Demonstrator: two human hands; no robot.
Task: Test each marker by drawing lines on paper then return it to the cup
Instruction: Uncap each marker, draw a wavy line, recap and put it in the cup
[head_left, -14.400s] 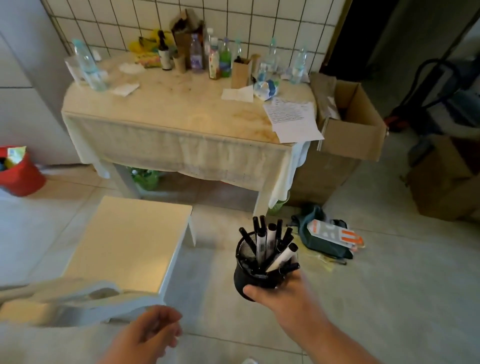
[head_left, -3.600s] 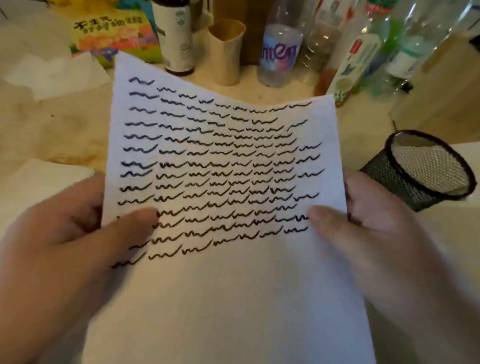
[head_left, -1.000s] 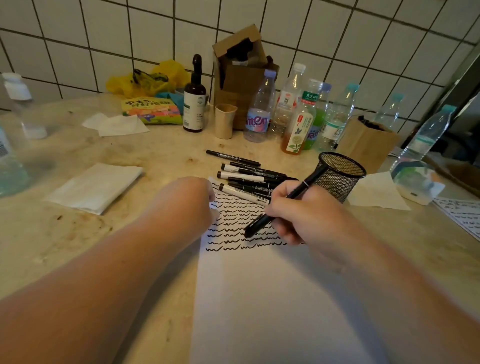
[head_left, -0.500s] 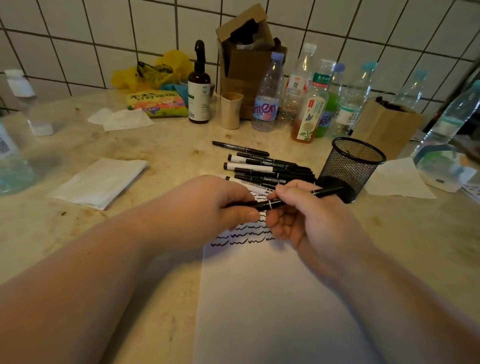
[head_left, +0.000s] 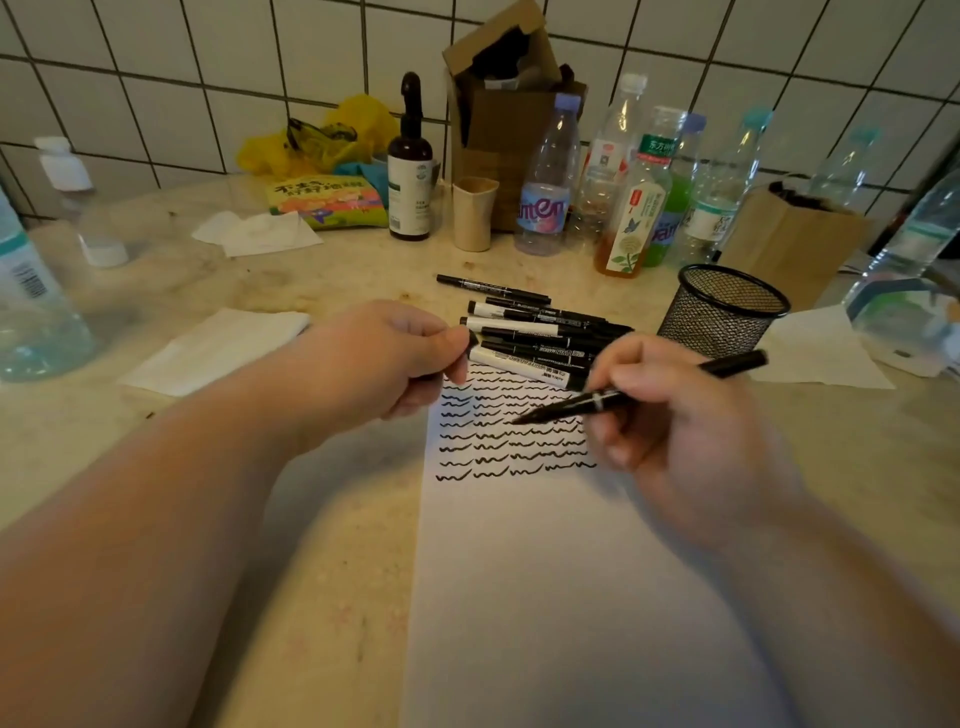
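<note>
black mesh cup (head_left: 722, 306), white paper (head_left: 545, 571) w/ black squiggles, blk/white markers (head_left: 535, 338)

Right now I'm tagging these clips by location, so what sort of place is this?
Probably a home kitchen or utility corner: a white tiled wall behind a stained, cluttered counter, with drink bottles and open cardboard boxes along the back.

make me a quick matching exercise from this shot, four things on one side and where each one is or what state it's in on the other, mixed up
Things:
1. mesh cup
2. uncapped marker
3. marker pile
4. paper

States:
A. lying on the table at the paper's far end
B. gripped in the right hand, tip over the squiggles
C. flat on the table, wavy lines across its top
D. upright, no markers visible in it

Pairs: 1-D, 2-B, 3-A, 4-C
</note>
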